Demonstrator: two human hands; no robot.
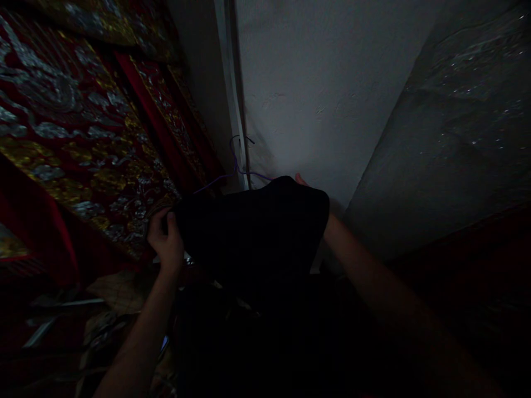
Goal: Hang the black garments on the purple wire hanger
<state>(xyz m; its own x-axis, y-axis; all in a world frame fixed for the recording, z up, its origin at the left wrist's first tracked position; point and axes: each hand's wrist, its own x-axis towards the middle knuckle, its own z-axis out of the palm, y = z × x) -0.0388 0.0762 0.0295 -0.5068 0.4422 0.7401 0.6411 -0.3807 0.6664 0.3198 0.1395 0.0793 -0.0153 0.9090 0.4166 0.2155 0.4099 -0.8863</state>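
Note:
A black garment hangs in front of me on a thin purple wire hanger, its kind hard to tell in the dark. The hanger's hook is at a narrow metal upright by the wall. My left hand is closed on the garment's left edge, thumb on the near side. At the opposite end, the cloth drapes over my right hand, which holds it from behind. Only a fingertip shows above the fabric there, and the wrist comes out below; the other fingers are hidden. The garment's lower part fades into shadow.
Red cloth with gold and silver embroidery hangs on the left. Behind the garment are the metal upright and a pale wall. Shiny translucent sheeting covers the right side. Dim clutter lies at lower left.

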